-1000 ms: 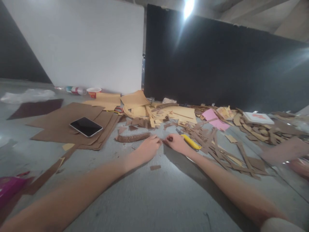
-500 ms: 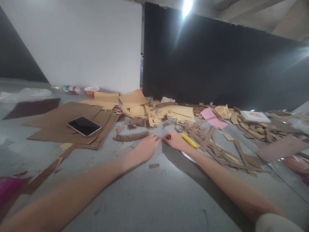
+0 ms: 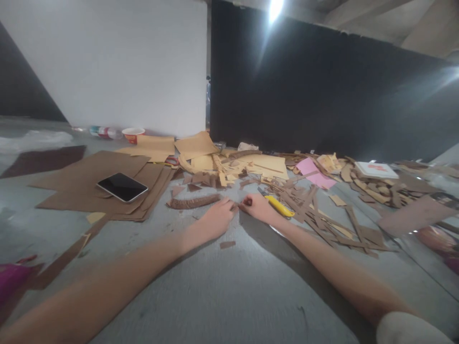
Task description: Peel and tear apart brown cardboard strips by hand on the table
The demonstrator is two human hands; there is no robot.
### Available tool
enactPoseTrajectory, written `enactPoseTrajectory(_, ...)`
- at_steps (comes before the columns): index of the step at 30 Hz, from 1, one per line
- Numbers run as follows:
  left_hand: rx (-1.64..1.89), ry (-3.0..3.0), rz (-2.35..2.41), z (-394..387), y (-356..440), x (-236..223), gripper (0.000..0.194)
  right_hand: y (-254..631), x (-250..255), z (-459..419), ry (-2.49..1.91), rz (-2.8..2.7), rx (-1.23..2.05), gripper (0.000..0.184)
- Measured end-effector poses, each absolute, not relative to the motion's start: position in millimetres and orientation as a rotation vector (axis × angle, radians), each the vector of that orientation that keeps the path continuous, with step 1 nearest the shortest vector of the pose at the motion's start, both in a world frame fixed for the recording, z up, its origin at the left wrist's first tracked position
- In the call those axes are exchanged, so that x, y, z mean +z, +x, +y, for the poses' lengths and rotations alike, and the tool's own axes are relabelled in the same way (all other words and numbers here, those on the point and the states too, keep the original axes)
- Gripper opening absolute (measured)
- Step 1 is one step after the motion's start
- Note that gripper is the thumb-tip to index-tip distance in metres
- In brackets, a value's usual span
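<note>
My left hand and my right hand are close together just above the grey table, fingertips almost meeting. Both are closed in a pinch on a small brown paper piece, mostly hidden by the fingers. Left of my left hand lies a curved brown strip with a fringed or ridged surface. A yellow utility knife rests just beyond my right wrist. On the table nearer to me is a small brown scrap.
A phone lies on stacked brown sheets at left. Brown strips are heaped at right, with yellow sheets and a pink sheet farther back. A paper cup stands near the white panel.
The view has shifted slightly. My hands stay together in almost the same place, with the fingertips a little farther apart and the small brown piece showing slightly more.
</note>
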State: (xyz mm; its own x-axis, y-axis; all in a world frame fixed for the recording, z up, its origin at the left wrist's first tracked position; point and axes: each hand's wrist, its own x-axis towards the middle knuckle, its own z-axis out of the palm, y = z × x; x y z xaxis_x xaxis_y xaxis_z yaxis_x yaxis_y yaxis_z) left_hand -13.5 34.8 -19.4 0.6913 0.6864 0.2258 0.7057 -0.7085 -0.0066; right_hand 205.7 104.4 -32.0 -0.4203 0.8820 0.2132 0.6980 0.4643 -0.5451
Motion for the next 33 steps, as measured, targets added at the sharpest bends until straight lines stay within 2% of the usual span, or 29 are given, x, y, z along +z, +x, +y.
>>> enactPoseTrajectory(4,-0.318,-2.824,-1.118,36.2,-13.2,-19.4,0.036,206.1,-29.1,94.6,-1.302,-2.197,0.513,0.018)
enactPoseTrajectory(7,-0.238,-2.794,-1.091,35.5,-11.5,-19.0,0.033,210.4,-25.5,85.4,-1.186,-2.255,0.388,0.016)
enactPoseTrajectory(9,-0.238,-2.771,-1.124,34.4,-10.4,-18.8,0.034,214.3,-23.1,79.9,-1.058,-2.387,0.241,0.023)
enactPoseTrajectory(12,-0.254,-2.774,-1.137,33.1,-10.0,-19.0,0.033,219.0,-21.4,74.9,-0.962,-2.532,0.056,0.044)
enactPoseTrajectory(16,-0.326,-2.798,-1.126,32.6,-11.0,-19.5,0.033,221.4,-21.8,75.1,-1.040,-2.497,-0.048,0.048)
enactPoseTrajectory(26,-0.405,-2.830,-1.154,34.6,-12.3,-23.4,0.036,220.3,-22.2,73.3,-1.012,-2.467,0.114,0.051)
enactPoseTrajectory(33,-0.444,-2.795,-1.298,36.3,-12.3,-27.3,0.050,220.9,-20.9,73.6,-0.874,-2.546,0.192,0.053)
